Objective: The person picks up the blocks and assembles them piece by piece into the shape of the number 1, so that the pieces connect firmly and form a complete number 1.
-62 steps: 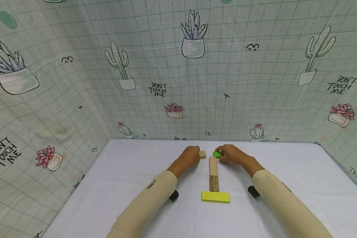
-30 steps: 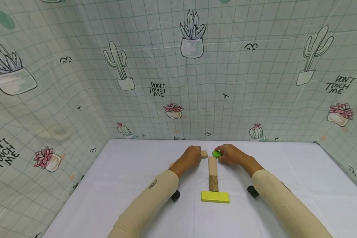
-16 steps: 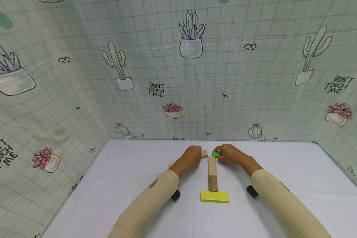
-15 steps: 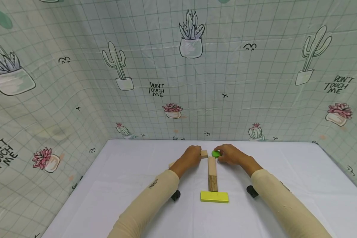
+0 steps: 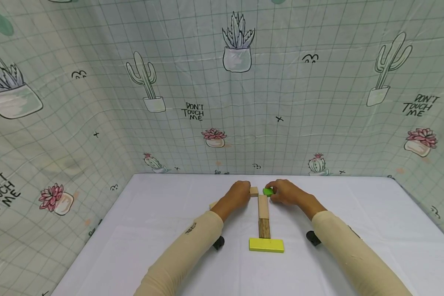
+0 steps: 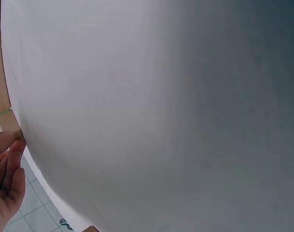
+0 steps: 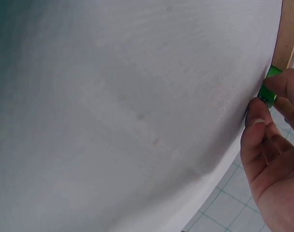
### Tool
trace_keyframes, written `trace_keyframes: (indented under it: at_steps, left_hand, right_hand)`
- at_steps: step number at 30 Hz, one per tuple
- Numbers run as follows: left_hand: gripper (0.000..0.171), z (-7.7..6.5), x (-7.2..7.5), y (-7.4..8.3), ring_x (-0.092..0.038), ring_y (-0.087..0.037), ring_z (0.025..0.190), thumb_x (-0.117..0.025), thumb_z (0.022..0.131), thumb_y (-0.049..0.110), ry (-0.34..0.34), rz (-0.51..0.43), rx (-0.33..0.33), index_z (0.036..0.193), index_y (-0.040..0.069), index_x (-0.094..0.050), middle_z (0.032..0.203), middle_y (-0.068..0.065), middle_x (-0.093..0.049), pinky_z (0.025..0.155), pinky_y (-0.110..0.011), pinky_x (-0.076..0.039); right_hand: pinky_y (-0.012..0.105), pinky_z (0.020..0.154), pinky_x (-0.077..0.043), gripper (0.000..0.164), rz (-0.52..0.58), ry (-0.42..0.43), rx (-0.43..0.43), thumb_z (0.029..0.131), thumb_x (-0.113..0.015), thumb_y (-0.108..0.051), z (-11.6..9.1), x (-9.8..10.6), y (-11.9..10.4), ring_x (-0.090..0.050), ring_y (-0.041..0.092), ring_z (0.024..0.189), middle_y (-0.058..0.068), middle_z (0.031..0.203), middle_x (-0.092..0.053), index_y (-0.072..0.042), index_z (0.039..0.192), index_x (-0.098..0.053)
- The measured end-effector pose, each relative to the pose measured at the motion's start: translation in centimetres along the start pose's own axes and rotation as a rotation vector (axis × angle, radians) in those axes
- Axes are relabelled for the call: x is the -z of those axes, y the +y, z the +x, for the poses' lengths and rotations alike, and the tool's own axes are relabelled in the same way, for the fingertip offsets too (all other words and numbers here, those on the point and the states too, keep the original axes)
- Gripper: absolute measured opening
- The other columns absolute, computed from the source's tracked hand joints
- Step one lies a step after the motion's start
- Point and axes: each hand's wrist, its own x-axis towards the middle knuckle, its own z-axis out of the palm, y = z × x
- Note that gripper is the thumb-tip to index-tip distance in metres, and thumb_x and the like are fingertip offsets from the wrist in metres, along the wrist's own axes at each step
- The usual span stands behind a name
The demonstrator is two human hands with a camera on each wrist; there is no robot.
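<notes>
At the far end of a line of blocks, my left hand (image 5: 237, 195) pinches a small plain wooden block (image 5: 254, 192) between thumb and fingers. Facing it from the other side, my right hand (image 5: 285, 191) pinches a small green block (image 5: 268, 192). A narrow gap separates the two in the head view. Just below them lies a pale wooden block (image 5: 263, 206), end to end with a darker brown one (image 5: 264, 228). A yellow block (image 5: 266, 245) lies crosswise at the near end. The right wrist view shows thumb and fingertips on the green block (image 7: 271, 88).
Another wooden piece (image 5: 213, 204) peeks out behind my left forearm, mostly hidden. Black wrist devices (image 5: 218, 243) hang under both sleeves. A white cloth covers the table (image 5: 151, 230), and a patterned curtain (image 5: 281, 90) stands behind its far edge and at the sides.
Over the first second my left hand has moved its wooden block slightly right, narrowing the gap to the green block. Since then the hands have hardly moved; the head view has drifted a little.
</notes>
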Motion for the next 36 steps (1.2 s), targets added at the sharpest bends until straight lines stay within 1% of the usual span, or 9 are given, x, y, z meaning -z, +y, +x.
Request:
trace_keyframes:
  at_steps: [12, 18, 25, 28, 32, 36]
  left_hand:
    - [0.010, 0.25, -0.12, 0.11, -0.067, -0.019, 0.089, -0.062, 0.098, 0.007, -0.003, 0.013, -0.012, 0.104, 0.000, -0.067, 0.095, -0.010, -0.071, 0.077, -0.030, -0.054]
    - [0.009, 0.29, -0.05, 0.34, -0.065, -0.019, 0.086, -0.062, 0.098, 0.008, -0.009, 0.021, -0.013, 0.103, 0.001, -0.067, 0.093, -0.009, -0.070, 0.076, -0.030, -0.053]
    - [0.013, 0.39, -0.14, 0.51, -0.065, -0.016, 0.086, -0.061, 0.099, 0.008, -0.022, 0.014, 0.000, 0.108, 0.001, -0.067, 0.097, -0.009, -0.072, 0.076, -0.028, -0.054]
    - [0.013, 0.48, -0.20, 0.48, -0.065, -0.015, 0.085, -0.061, 0.099, 0.008, -0.019, 0.019, -0.007, 0.107, 0.000, -0.067, 0.097, -0.010, -0.072, 0.075, -0.028, -0.054]
    - [0.012, 0.44, -0.19, 0.57, -0.064, -0.015, 0.084, -0.061, 0.099, 0.008, -0.023, 0.020, 0.000, 0.107, 0.001, -0.067, 0.096, -0.009, -0.072, 0.074, -0.027, -0.053]
    - [0.015, 0.38, -0.20, 0.77, -0.065, -0.014, 0.087, -0.062, 0.099, 0.009, -0.026, 0.013, 0.012, 0.110, 0.001, -0.067, 0.099, -0.008, -0.072, 0.076, -0.027, -0.054]
  right_hand:
    - [0.040, 0.082, -0.052, 0.041, -0.004, -0.010, -0.005, 0.086, -0.072, -0.008, -0.01, 0.10, -0.07, -0.057, 0.020, 0.086, 0.010, 0.101, -0.068, -0.002, 0.126, -0.066]
    - [0.041, 0.082, -0.052, 0.040, -0.006, -0.008, 0.006, 0.086, -0.072, -0.008, -0.06, 0.12, -0.04, -0.057, 0.020, 0.086, 0.010, 0.101, -0.068, -0.002, 0.125, -0.066]
    - [0.041, 0.082, -0.052, 0.039, -0.007, -0.006, 0.012, 0.086, -0.072, -0.007, -0.07, 0.13, -0.06, -0.057, 0.020, 0.087, 0.010, 0.101, -0.068, -0.002, 0.125, -0.067]
    - [0.041, 0.083, -0.052, 0.039, -0.006, -0.009, 0.011, 0.086, -0.072, -0.007, -0.04, 0.10, -0.06, -0.057, 0.020, 0.087, 0.010, 0.101, -0.068, -0.002, 0.125, -0.067]
    - [0.041, 0.084, -0.052, 0.039, -0.012, -0.012, 0.004, 0.087, -0.072, -0.008, -0.02, 0.08, -0.04, -0.058, 0.020, 0.088, 0.010, 0.102, -0.068, -0.002, 0.125, -0.066]
    - [0.042, 0.085, -0.052, 0.040, -0.010, -0.010, -0.002, 0.087, -0.072, -0.008, -0.05, 0.04, -0.01, -0.058, 0.020, 0.088, 0.011, 0.103, -0.068, -0.003, 0.126, -0.066]
